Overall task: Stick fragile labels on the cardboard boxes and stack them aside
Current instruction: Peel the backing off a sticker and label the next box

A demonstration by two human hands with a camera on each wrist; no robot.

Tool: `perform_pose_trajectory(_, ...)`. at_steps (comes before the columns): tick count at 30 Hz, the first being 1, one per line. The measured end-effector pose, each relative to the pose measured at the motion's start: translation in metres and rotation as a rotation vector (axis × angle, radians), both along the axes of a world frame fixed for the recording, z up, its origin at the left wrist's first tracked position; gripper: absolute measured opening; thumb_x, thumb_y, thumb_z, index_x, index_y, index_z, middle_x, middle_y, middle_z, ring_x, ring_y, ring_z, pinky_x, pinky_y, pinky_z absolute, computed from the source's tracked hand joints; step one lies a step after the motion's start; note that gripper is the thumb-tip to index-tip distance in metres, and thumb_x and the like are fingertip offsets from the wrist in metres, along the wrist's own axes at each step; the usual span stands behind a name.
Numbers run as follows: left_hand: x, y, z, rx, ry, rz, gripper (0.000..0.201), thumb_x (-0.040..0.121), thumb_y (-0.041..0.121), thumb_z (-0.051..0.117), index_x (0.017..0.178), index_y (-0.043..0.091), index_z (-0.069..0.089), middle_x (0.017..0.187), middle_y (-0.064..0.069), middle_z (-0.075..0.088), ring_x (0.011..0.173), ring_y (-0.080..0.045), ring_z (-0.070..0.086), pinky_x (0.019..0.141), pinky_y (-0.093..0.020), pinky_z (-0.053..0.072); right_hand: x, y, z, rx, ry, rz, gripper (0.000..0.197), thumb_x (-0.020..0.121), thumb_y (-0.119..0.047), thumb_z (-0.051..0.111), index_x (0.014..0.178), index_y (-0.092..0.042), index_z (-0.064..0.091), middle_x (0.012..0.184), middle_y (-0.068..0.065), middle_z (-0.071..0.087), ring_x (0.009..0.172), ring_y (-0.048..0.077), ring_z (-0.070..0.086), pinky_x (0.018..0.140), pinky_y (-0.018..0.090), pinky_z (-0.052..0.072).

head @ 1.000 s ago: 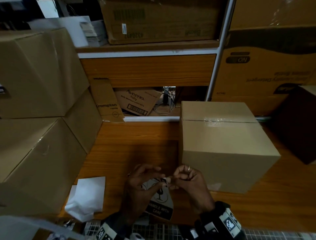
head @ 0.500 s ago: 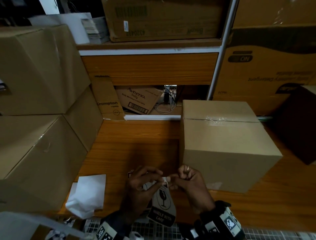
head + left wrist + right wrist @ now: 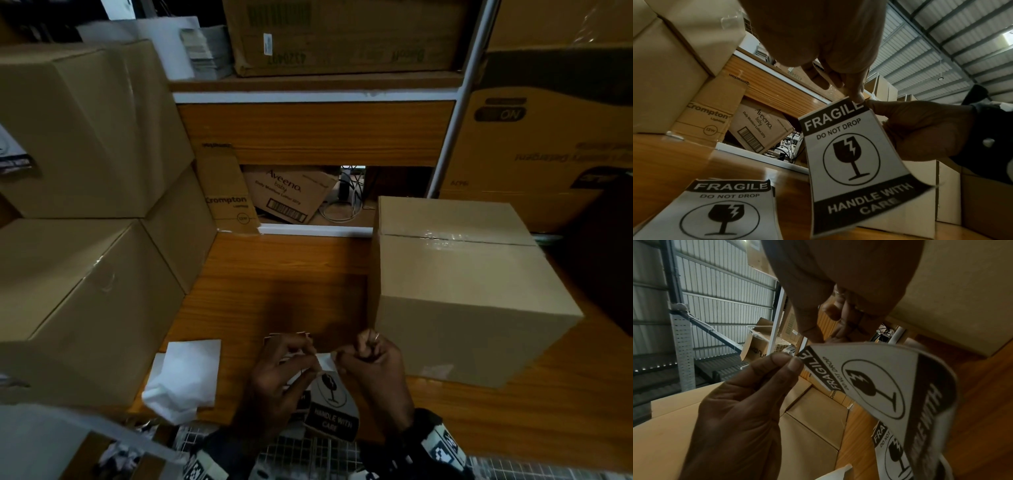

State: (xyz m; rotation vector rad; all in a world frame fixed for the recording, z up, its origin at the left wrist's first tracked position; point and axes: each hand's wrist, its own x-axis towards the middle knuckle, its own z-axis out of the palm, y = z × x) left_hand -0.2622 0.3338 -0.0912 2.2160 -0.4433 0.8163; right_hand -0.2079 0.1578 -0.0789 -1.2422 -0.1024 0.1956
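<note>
Fragile label held up beside the taped cardboard box

The fragile label [image 3: 851, 155], white with black bands reading FRAGILE, DO NOT DROP and HANDLE WITH CARE around a broken-glass symbol, hangs curled above the tabletop [image 3: 274, 274], pinched at its top edge, just left of the cardboard box's near corner. The cardboard box [image 3: 472, 291] is plain brown, shut, its top seam taped, standing upright. A second label [image 3: 719, 209] lies flat below, left of the box.
</note>
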Motion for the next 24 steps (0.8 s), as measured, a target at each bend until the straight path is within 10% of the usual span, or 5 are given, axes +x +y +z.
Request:
perform_pose_trajectory(7, -0.006, 0.003, 0.0, -0.058, 0.003, 0.021, 0.009, 0.088, 0.013, 0.071, 0.091, 0.006, 0.075, 0.106, -0.002, 0.066, 0.109, -0.012, 0.063, 0.089, -0.024, 0.053, 0.004, -0.008, 0.008, 0.011, 0.032, 0.087, 0.005, 0.095, 0.007, 0.061, 0.096, 0.008, 0.057, 0.078, 0.025, 0.07, 0.069, 0.03, 0.065, 0.066, 0.032, 0.057)
perform_pose_trajectory(11, -0.006, 0.006, 0.001, -0.005, -0.006, 0.025, 0.009, 0.087, 0.015, 0.072, 0.088, 0.007, 0.077, 0.104, 0.001, 0.067, 0.103, -0.01, 0.063, 0.083, -0.022, 0.053, 0.003, -0.013, 0.009, -0.063, 0.015, 0.212, 0.038, 0.093, -0.028, 0.065, 0.104, 0.009, 0.066, 0.089, 0.018, 0.074, 0.079, 0.024, 0.067, 0.074, 0.028, 0.056)
perform_pose_trajectory(15, -0.005, 0.006, 0.002, 0.049, -0.026, 0.024, 0.01, 0.086, 0.017, 0.076, 0.086, 0.006, 0.078, 0.1, -0.003, 0.067, 0.095, -0.013, 0.063, 0.078, -0.024, 0.054, -0.002, -0.012, 0.009, -0.121, -0.064, 0.317, 0.023, 0.086, -0.021, 0.074, 0.096, -0.001, 0.077, 0.09, 0.007, 0.079, 0.082, 0.019, 0.072, 0.075, 0.027, 0.057)
perform_pose_trajectory(24, -0.008, 0.004, 0.005, 0.024, -0.048, -0.001, 0.014, 0.088, 0.016, 0.074, 0.085, 0.003, 0.077, 0.099, -0.004, 0.065, 0.087, -0.008, 0.064, 0.073, -0.015, 0.053, 0.001, -0.017, 0.001, -0.136, -0.045, 0.411, 0.025, 0.099, -0.025, 0.064, 0.103, -0.005, 0.078, 0.102, 0.03, 0.071, 0.095, 0.036, 0.068, 0.088, 0.042, 0.052)
